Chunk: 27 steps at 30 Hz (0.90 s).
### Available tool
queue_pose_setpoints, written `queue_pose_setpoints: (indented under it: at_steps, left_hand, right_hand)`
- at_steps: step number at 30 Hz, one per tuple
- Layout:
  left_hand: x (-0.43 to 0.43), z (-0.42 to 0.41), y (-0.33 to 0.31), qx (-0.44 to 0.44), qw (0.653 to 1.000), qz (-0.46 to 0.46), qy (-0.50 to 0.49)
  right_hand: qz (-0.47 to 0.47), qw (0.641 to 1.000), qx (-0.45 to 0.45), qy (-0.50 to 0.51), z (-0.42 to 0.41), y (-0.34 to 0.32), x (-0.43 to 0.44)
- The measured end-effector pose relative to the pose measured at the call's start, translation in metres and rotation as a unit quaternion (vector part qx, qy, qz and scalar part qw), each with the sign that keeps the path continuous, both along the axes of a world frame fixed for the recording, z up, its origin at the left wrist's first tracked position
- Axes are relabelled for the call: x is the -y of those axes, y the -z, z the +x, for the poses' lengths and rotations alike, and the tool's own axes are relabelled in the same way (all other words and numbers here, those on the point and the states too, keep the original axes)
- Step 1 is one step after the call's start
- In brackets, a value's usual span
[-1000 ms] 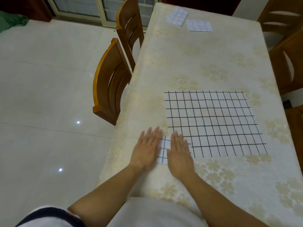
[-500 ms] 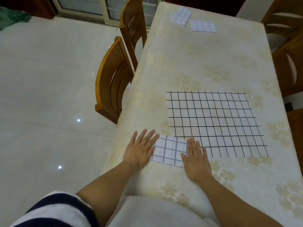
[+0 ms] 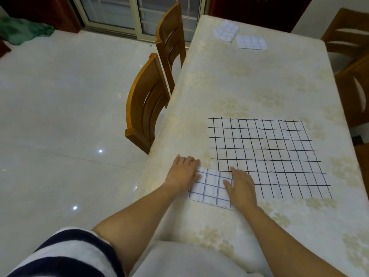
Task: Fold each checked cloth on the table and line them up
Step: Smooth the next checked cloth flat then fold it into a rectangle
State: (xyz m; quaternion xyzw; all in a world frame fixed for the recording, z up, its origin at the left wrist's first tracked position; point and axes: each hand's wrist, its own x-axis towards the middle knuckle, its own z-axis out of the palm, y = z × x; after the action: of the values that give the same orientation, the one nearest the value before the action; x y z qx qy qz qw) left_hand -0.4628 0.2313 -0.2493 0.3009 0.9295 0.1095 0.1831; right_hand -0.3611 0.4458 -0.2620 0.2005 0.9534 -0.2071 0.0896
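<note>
Head view has us looking down at a table (image 3: 249, 92) draped in a pale floral covering, where both our hands rest flat on a small folded checked cloth (image 3: 211, 188) near the table's near-left edge. Our left hand (image 3: 183, 173) lies palm down across the cloth's left edge, fingers extended and held close together; our right hand (image 3: 242, 186) presses on its right edge with the thumb angled out over the cloth and the other fingers together, pinching nothing. This small cloth overlaps the near-left corner of a large checked cloth (image 3: 267, 156), which lies spread open and unfolded just beyond it. At the far end of the table, well apart from us, two more folded cloths (image 3: 239, 38) lie side by side. We judge the step in hand to be the final smoothing of the small fold, so the task is partly done, with the big cloth untouched. Next we would need to carry this folded piece over to join the far pair in line, keeping its layers from slipping open, and then take up an edge of the large cloth to begin halving it.
</note>
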Motion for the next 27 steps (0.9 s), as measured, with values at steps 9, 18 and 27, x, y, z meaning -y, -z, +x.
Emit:
queue_pose_setpoints:
  at_steps: [9, 18, 27]
  left_hand:
    - [-0.019, -0.006, 0.012, 0.036, 0.999, 0.015, -0.002]
    - [0.007, 0.037, 0.002, 0.236, 0.854, 0.378, -0.268]
    - [-0.005, 0.059, -0.031, 0.353, 0.777, 0.439, -0.281]
  right_hand:
    - [0.056, 0.988, 0.142, -0.034, -0.033, -0.02, -0.001]
    - [-0.266, 0.948, -0.043, 0.169, 0.029, -0.047, 0.01]
    - [-0.363, 0.863, -0.15, 0.318, 0.053, -0.093, 0.024]
